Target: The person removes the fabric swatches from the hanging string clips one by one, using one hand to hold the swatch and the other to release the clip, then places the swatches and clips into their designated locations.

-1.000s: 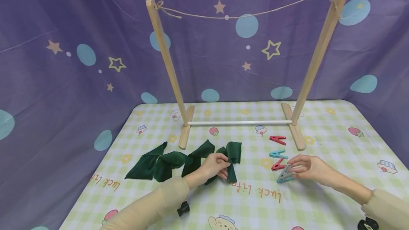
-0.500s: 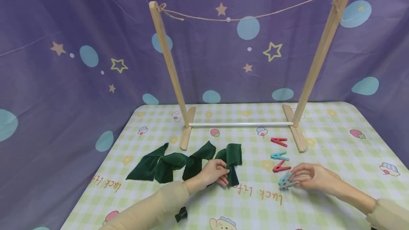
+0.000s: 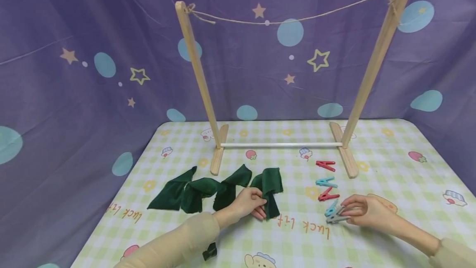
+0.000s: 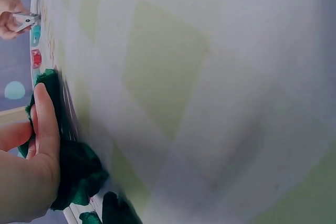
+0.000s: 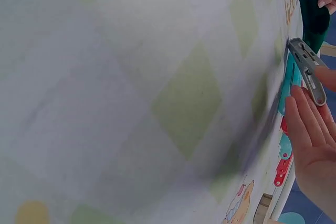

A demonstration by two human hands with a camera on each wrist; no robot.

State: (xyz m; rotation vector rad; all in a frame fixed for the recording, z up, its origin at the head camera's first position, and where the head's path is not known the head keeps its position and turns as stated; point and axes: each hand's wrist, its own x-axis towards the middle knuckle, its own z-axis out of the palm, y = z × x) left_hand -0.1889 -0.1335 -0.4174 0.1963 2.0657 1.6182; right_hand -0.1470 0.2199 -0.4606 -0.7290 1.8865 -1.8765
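Observation:
In the head view my left hand [image 3: 247, 202] grips a bunched piece of dark green cloth [image 3: 273, 183] near its right end, low over the table. My right hand [image 3: 373, 215] pinches a grey clothespin [image 3: 336, 217] between thumb and fingers, its tip close to the tabletop. Right behind it lies a light blue clothespin [image 3: 330, 208], partly covered. The right wrist view shows the grey clothespin [image 5: 307, 66] held by the thumb and fingers. Green cloth [image 4: 79, 174] surrounds the fingers in the left wrist view.
A row of red [image 3: 329, 194], blue [image 3: 326, 182] and red clothespins [image 3: 325, 165] runs toward the back. More green cloth [image 3: 169, 193] spreads to the left. A wooden stand [image 3: 201, 75] with a sagging string [image 3: 267, 23] rises behind, joined by a white bar [image 3: 280, 144].
My right hand has moved the grey clothespin toward the front of the table, uncovering more of the light blue one behind it. The left hand stays on the cloth, almost still.

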